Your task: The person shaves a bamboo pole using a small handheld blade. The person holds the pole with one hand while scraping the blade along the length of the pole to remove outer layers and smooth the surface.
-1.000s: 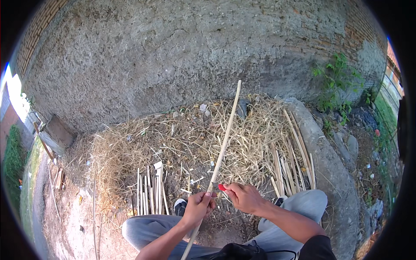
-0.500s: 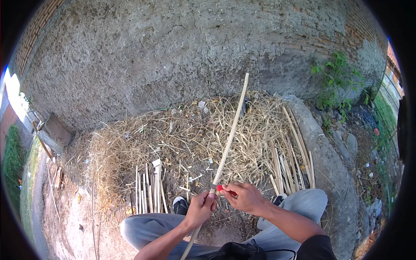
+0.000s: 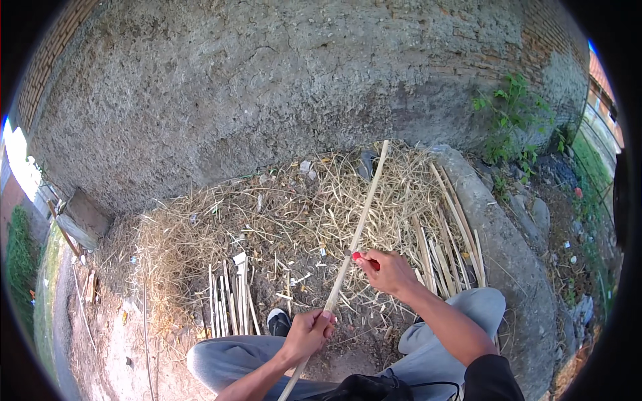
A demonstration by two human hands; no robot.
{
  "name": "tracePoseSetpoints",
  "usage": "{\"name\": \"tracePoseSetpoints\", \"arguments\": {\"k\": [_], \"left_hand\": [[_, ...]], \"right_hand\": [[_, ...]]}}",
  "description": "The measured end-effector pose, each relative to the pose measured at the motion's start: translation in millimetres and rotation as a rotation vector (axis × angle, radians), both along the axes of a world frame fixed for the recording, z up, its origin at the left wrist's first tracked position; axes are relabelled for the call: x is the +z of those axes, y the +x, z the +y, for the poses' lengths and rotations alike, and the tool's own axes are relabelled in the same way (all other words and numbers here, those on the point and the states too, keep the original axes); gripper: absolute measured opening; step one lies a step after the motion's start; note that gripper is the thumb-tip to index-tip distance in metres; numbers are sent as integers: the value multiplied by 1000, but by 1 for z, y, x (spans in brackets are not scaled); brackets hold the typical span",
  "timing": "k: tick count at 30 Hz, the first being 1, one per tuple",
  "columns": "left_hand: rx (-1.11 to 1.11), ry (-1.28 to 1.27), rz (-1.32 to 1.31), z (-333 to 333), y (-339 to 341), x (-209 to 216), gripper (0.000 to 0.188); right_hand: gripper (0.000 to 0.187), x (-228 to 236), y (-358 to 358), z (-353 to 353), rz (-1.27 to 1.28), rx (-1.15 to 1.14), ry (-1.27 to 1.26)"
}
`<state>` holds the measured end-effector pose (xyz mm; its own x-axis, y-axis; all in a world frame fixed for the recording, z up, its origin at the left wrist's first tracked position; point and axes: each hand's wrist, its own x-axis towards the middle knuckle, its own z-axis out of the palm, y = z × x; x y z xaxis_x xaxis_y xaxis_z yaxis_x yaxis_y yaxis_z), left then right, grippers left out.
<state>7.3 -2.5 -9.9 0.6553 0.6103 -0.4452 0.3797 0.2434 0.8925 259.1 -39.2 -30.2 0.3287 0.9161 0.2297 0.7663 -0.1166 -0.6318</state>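
Observation:
A long pale strip of split bamboo or wood (image 3: 367, 213) slants from between my knees up toward the wall. My left hand (image 3: 308, 335) is closed round its lower part, thumb on top. Farther up the strip, my right hand (image 3: 390, 273) grips a small knife (image 3: 357, 256) by its red handle. The short dark blade lies across the strip and touches it; most of the handle is hidden by my fingers.
Thin shavings (image 3: 334, 220) cover the ground before me. Cut strips lie in a left bundle (image 3: 229, 301) and a right bundle (image 3: 445, 257). A rough wall (image 3: 267, 93) rises behind, with a concrete edge (image 3: 498, 247) at right. My shoe (image 3: 278, 322) shows below the left bundle.
My right hand has moved the knife up and away along the strip. My left hand has shifted slightly down toward me, and the strip's far tip sits lower.

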Motion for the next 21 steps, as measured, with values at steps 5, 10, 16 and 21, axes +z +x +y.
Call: {"name": "tracePoseSetpoints", "arguments": {"k": [5, 10, 16, 21], "left_hand": [[-42, 214, 22, 5, -2, 23, 29], [-39, 259, 44, 5, -13, 19, 28], [0, 167, 45, 2, -14, 19, 26], [-29, 189, 6, 4, -22, 10, 28]], "right_hand": [[20, -3, -1, 8, -37, -18, 205], [18, -11, -5, 14, -116, 22, 333], [20, -19, -5, 19, -121, 16, 339], [21, -20, -8, 22, -109, 20, 311]]}}
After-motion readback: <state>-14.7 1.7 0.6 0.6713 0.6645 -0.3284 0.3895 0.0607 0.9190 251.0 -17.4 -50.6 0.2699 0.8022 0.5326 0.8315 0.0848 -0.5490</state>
